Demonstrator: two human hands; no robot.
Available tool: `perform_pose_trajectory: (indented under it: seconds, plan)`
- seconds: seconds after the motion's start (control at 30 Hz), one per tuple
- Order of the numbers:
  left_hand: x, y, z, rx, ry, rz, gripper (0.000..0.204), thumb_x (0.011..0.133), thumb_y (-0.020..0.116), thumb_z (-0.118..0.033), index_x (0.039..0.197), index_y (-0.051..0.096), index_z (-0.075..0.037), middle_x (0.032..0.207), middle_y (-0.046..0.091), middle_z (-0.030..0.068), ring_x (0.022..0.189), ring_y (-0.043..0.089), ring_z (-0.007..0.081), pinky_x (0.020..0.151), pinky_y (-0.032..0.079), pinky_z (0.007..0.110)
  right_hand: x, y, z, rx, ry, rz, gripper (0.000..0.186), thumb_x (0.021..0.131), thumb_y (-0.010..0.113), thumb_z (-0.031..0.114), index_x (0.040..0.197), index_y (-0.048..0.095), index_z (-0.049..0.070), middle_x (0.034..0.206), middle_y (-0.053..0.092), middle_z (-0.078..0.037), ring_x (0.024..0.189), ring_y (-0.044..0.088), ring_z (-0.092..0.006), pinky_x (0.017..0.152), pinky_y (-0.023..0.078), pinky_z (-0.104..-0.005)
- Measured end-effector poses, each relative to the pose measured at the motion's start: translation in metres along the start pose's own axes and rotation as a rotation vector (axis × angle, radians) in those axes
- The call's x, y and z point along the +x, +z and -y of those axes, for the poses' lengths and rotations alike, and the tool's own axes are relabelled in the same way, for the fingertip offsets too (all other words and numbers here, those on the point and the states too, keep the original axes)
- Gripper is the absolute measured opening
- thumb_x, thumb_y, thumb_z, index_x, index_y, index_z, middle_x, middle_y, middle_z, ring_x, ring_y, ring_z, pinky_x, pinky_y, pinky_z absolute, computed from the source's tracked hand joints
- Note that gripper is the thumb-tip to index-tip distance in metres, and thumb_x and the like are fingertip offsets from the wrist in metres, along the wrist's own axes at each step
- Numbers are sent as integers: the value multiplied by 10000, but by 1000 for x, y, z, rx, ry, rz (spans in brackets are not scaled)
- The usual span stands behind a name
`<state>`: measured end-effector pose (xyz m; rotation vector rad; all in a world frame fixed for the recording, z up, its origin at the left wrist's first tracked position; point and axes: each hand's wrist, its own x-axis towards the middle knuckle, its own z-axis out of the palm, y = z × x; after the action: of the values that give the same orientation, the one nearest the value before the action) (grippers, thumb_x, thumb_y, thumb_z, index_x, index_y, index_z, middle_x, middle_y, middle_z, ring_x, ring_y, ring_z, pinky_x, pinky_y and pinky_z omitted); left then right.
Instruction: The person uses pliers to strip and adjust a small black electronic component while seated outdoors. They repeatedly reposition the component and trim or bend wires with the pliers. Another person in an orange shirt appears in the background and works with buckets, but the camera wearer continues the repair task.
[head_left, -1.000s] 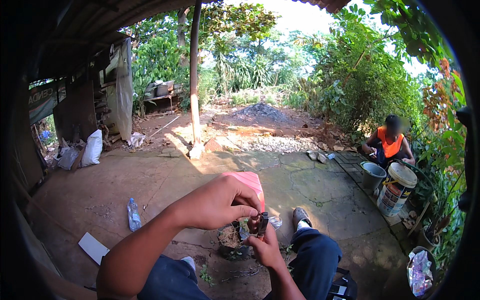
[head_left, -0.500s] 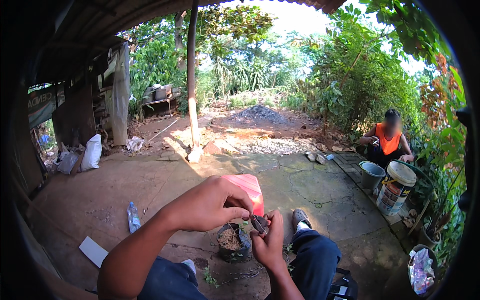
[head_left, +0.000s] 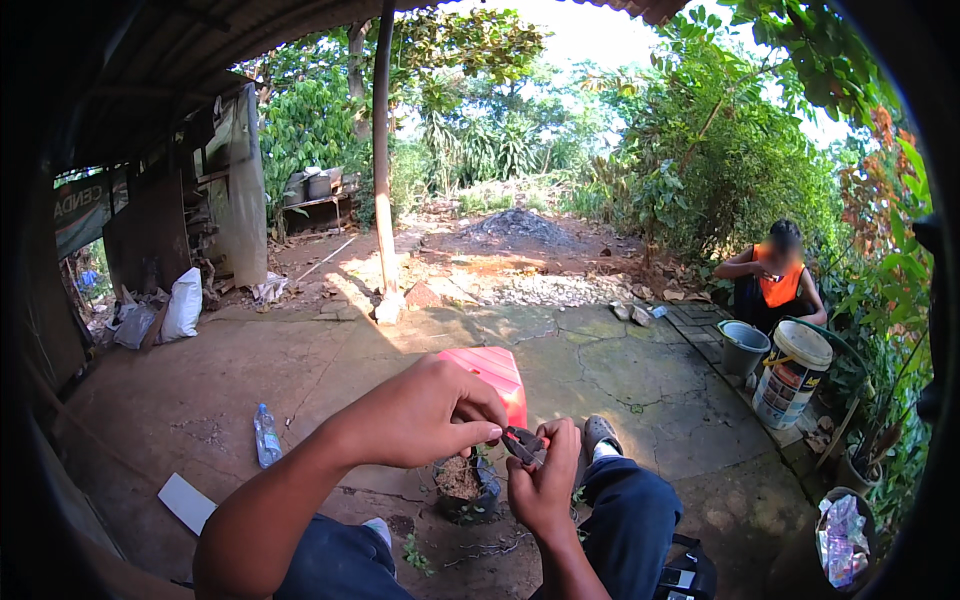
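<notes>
My right hand (head_left: 548, 482) is closed around what look like pliers (head_left: 525, 448), dark with touches of red. Their head points up and left, toward my other hand. My left hand (head_left: 455, 405) reaches across from the left, thumb and fingers pinched beside the pliers' tip. Anything in that pinch is too small to make out. Below both hands stands a black plant pot (head_left: 484, 503) with brown soil (head_left: 458, 478) and thin green stems, partly covered by my hands. It sits on the ground between my legs.
A red plastic object (head_left: 490, 372) lies beyond my hands. A water bottle (head_left: 267, 436) and a white board (head_left: 187, 503) are at left. On the right, a person in orange (head_left: 778, 280) crouches behind a grey bucket (head_left: 744, 348) and a large paint pail (head_left: 793, 375). A post (head_left: 384, 170) rises ahead.
The pliers have turned in my right hand, and red now shows at their head. My left hand stays nearly in place. The person at right has raised a hand toward the head.
</notes>
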<state>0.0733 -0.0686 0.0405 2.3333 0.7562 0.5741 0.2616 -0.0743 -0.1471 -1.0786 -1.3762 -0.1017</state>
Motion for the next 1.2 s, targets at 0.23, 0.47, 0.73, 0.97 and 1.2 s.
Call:
perform_pose_trajectory:
  seconds: [0.23, 0.47, 0.73, 0.97, 1.2]
  plan:
    - [-1, -1, 0, 121, 10, -5, 193, 957, 760, -89, 1075, 798, 59, 880, 806, 128, 734, 794, 162, 685, 610, 280, 1, -2, 1, -145, -26, -30, 349, 704, 688, 30, 994, 494, 23, 969, 487, -166, 923, 472, -380, 836, 354, -473]
    - [0, 5, 5, 241, 64, -67, 158, 928, 764, -83, 978, 795, 63, 794, 793, 148, 716, 800, 163, 686, 612, 284, 0, -3, 3, -230, 10, -24, 373, 685, 693, 21, 1015, 519, 30, 988, 501, -162, 940, 491, -382, 832, 352, -479]
    - [2, 8, 10, 277, -23, -62, 149, 927, 725, -68, 932, 792, 65, 770, 792, 148, 708, 801, 168, 689, 615, 294, -1, -4, 4, -297, 32, 6, 368, 668, 701, 14, 1000, 545, 51, 976, 514, -149, 935, 507, -375, 823, 355, -482]
    - [0, 6, 8, 242, -2, -53, 161, 922, 692, -52, 885, 768, 85, 751, 783, 153, 638, 779, 186, 599, 604, 309, -2, -2, 4, -334, 24, 46, 351, 646, 694, 18, 969, 569, 73, 940, 536, -130, 921, 531, -361, 804, 382, -485]
    - [2, 0, 12, 295, -283, 51, 174, 904, 678, -83, 900, 779, 58, 709, 760, 106, 593, 710, 145, 555, 544, 320, -3, 1, 9, -293, -28, 93, 311, 648, 655, -16, 938, 579, 65, 898, 550, -107, 875, 539, -340, 780, 378, -455]
